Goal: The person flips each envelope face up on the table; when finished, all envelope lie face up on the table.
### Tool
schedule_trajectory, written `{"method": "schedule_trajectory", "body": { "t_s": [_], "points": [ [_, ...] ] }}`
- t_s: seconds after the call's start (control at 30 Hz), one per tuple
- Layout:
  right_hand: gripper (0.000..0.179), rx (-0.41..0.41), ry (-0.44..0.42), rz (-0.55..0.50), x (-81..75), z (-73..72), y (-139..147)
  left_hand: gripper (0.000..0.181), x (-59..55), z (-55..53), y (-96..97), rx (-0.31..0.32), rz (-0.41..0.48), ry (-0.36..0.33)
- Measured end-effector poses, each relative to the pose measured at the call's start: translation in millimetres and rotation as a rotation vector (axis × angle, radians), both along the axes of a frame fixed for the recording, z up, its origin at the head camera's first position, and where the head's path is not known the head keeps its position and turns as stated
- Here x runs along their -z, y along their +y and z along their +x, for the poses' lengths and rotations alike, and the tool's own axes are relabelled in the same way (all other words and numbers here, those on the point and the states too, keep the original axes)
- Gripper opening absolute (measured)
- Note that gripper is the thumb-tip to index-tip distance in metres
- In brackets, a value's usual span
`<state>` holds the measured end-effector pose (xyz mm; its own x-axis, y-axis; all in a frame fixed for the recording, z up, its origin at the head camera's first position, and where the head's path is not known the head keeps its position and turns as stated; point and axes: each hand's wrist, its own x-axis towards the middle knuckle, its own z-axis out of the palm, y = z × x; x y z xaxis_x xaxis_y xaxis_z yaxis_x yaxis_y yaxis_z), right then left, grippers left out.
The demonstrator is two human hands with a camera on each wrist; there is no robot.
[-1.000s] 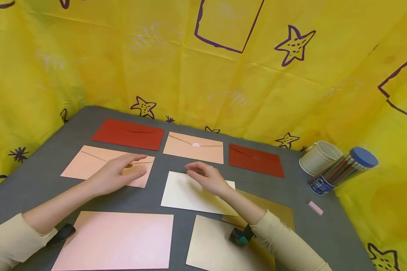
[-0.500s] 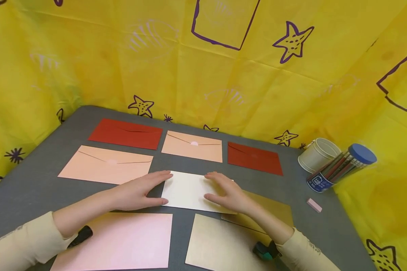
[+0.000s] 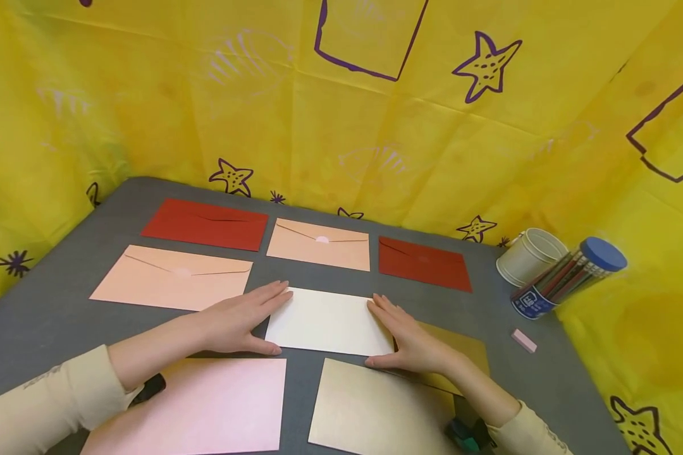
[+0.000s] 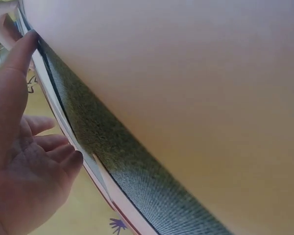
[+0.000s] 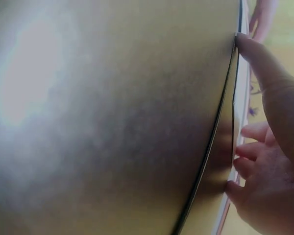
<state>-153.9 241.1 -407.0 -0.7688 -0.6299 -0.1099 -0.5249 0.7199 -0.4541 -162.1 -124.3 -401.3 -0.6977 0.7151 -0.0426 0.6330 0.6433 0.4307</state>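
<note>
Head view: left fingers [image 3: 270, 296] and right fingers [image 3: 389, 314] spread wide, touching the white envelope [image 3: 330, 322].

In my head view, a creased yellow cloth [image 3: 341, 117] hangs from 9 o'clock through 12 to 4, around the grey desk [image 3: 51, 316]. I see a purple-outlined starfish [image 3: 487, 67] between 1 and 2, and a pale fish [image 3: 245, 63] at 11.

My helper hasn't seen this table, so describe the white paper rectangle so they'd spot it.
On the grey table, find the left hand and right hand. The paper rectangle between them is plain white, while its neighbours are peach, pink, red or gold.
</note>
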Motion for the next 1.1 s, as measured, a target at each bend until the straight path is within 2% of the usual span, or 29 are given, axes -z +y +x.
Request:
{"method": "schedule_trajectory", "body": {
  "t_s": [0.3,0.67,0.77,0.93,1.1],
  "points": [
    [0.1,0.032,-0.016,0.02,-1.6,-1.2,1.2,0.092,0.6,-2.1,-0.5,-0.027,-0.054,-0.011],
    [0.102,0.01,0.034,0.04,-2.7,-0.7,3.1,0.075,-0.1,-4.6,-0.4,0.033,-0.046,0.032],
    [0.101,-0.003,0.037,0.032,-3.5,-0.3,4.3,0.068,-0.5,-4.2,-1.5,0.055,-0.04,0.063],
    [0.084,-0.026,0.102,-0.003,-3.2,-2.3,7.6,0.059,-3.8,-4.2,-4.7,0.076,-0.002,0.145],
    [0.058,-0.048,0.176,-0.128,-3.2,-7.5,8.5,0.048,-6.6,-6.9,-8.0,0.057,0.104,0.178]
  ]
}}
